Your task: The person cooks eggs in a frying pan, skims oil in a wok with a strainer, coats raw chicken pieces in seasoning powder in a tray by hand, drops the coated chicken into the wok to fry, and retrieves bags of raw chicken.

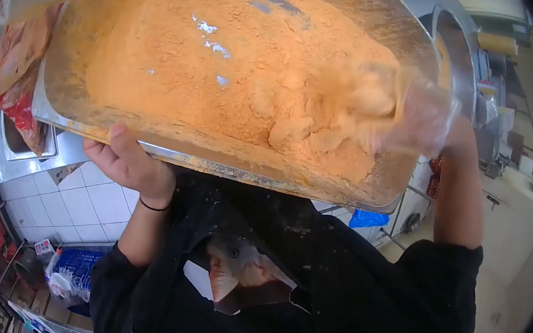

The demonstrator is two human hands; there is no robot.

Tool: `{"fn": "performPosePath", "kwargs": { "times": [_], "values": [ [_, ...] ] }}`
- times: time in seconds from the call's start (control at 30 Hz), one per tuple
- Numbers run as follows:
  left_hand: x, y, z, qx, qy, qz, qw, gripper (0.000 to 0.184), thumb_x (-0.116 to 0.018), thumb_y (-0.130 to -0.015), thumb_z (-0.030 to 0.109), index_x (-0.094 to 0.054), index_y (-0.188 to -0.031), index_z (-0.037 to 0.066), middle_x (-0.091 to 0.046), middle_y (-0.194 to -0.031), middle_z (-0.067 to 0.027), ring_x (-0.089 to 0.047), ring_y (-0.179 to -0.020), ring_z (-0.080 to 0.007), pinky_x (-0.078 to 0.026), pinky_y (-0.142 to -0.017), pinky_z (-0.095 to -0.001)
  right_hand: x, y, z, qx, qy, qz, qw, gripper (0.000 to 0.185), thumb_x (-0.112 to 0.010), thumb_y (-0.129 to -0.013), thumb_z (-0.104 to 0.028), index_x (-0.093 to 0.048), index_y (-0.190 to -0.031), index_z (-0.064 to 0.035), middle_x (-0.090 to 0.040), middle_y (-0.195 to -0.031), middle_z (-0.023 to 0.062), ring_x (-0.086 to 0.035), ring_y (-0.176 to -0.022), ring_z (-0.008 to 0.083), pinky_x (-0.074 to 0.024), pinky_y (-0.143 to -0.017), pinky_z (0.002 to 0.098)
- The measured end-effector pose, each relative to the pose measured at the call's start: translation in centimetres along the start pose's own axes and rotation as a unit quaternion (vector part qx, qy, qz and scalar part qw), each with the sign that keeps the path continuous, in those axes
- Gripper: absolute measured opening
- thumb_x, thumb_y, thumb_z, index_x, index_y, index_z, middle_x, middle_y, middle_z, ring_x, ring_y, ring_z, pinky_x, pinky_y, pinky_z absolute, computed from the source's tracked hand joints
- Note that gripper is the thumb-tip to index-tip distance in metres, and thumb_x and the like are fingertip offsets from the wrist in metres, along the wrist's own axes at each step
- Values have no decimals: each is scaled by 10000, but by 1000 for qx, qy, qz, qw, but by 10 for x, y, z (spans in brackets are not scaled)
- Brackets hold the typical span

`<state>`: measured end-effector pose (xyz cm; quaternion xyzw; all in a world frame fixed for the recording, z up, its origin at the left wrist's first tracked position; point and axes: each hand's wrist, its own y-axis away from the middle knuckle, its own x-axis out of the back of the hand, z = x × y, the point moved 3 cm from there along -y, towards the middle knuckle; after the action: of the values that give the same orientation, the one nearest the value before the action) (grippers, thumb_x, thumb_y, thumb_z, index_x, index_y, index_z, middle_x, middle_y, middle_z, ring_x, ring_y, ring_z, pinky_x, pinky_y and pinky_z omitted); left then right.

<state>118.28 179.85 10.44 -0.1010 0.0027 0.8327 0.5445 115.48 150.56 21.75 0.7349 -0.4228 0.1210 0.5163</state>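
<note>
A large rectangular metal tray (213,163) full of orange breading powder (179,62) lies before me, tilted in view. My left hand (124,162) grips its near rim, thumb on top and fingers curled below. At the tray's right end is my right hand (419,115), in a clear plastic glove and smeared by motion, so its fingers cannot be made out. Beside it is a blurred powder-coated lump (375,92); whether the hand holds it is unclear. Several coated pieces (291,131) lie in the powder near that hand.
On the left, a clear plastic bag (7,58) with reddish contents stands beside the tray, above a metal counter (1,160). A round metal bowl (455,40) is at the upper right. Blue packages (77,270) sit low on the left; a blue bag (368,219) shows below the tray.
</note>
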Motion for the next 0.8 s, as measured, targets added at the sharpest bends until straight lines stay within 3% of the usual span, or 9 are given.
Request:
{"fn": "performPosePath", "kwargs": {
  "times": [0.07, 0.13, 0.23, 0.33, 0.43, 0.53, 0.63, 0.73, 0.8],
  "values": [
    [1, 0, 0, 5, 14, -13, 1000, 287, -393, -853, 229, -347, -1001, -13, -455, -951, -120, -450, -874, -155, -383, -778, -292, -9, 4, 10, -41, 200, 49, 978, 680, -493, -728, -570, -515, -1092, 4, -560, -1004, 219, -541, -942, 300, -401, -822, 362],
    [2, 1, -1, 7, 45, -32, 998, 304, -446, -831, 186, -325, -1032, -8, -442, -1006, -132, -438, -917, -157, -361, -827, -300, -19, -23, 45, -250, 70, -21, 965, 748, -399, -745, -635, -508, -1098, 15, -540, -1035, 232, -512, -990, 317, -372, -856, 374],
    [3, 1, 1, 5, 19, -34, 999, 308, -442, -831, 182, -319, -1035, -14, -438, -1014, -136, -434, -926, -162, -353, -838, -302, -65, -50, 78, -332, 154, 2, 931, 779, -312, -763, -659, -511, -1084, 22, -522, -1068, 235, -509, -996, 312, -369, -857, 377],
    [3, 1, -3, 10, 7, 6, 1000, 300, -399, -860, 234, -346, -1020, -14, -456, -940, -115, -446, -865, -158, -374, -785, -295, -74, -38, 89, -279, 15, -25, 960, 762, -316, -780, -638, -460, -1149, 13, -479, -1145, 222, -487, -1039, 284, -375, -862, 360],
    [0, 2, 0, 10, 23, 8, 1000, 305, -408, -856, 217, -330, -1038, -15, -454, -964, -122, -444, -885, -160, -370, -798, -296, -104, -21, 93, -310, -406, -10, 859, 826, -387, -732, -670, -354, -1250, -28, -350, -1279, 202, -370, -1164, 278, -325, -923, 376],
    [-1, 3, 0, 13, 38, 2, 999, 320, -402, -854, 205, -309, -1061, -19, -451, -1002, -135, -445, -903, -170, -367, -818, -298, -100, -25, 66, -380, -330, -123, 855, 955, -478, -648, -705, -251, -1308, -52, -200, -1361, 187, -206, -1253, 293, -232, -981, 416],
    [-3, 3, -1, 5, 68, 1, 998, 333, -399, -848, 184, -288, -1086, -21, -443, -1032, -152, -442, -925, -181, -359, -839, -296, -98, -51, 37, -337, -308, -190, 869, 997, -533, -588, -715, -268, -1309, -79, -151, -1370, 205, -123, -1275, 316, -159, -999, 453],
    [-5, 3, 0, 2, 81, 7, 997, 343, -402, -841, 168, -283, -1100, -22, -432, -1049, -160, -434, -940, -184, -351, -853, -299, -107, -73, 34, -279, -318, -208, 882, 950, -548, -602, -691, -311, -1292, -83, -166, -1363, 213, -173, -1262, 309, -204, -988, 432],
    [-6, 3, 0, 6, 91, 7, 996, 345, -404, -839, 163, -281, -1102, -23, -428, -1055, -160, -429, -948, -183, -348, -856, -302, -129, -97, 51, -248, -412, -222, 848, 868, -573, -631, -639, -355, -1268, -91, -249, -1330, 207, -239, -1237, 303, -263, -957, 417]
  ]
}}
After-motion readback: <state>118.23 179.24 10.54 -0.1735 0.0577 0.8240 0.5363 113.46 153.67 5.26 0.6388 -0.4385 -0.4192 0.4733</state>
